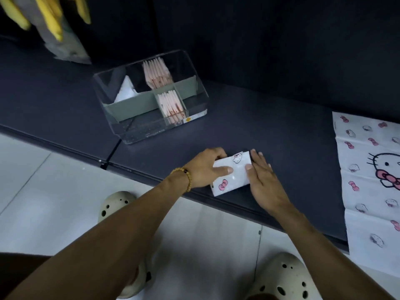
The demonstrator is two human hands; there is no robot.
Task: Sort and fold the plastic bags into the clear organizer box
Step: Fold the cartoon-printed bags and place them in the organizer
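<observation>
White folded bag (232,173) pinned flat by left hand (206,169), right hand (263,180) open; organizer box (149,96) behind, unfolded bag (372,180) right, blurred yellow item (49,18), maybe bananas.

Dim, soft overall; yellow items (49,18) top left smear with motion blur (perhaps bananas); edges bend slightly.
</observation>
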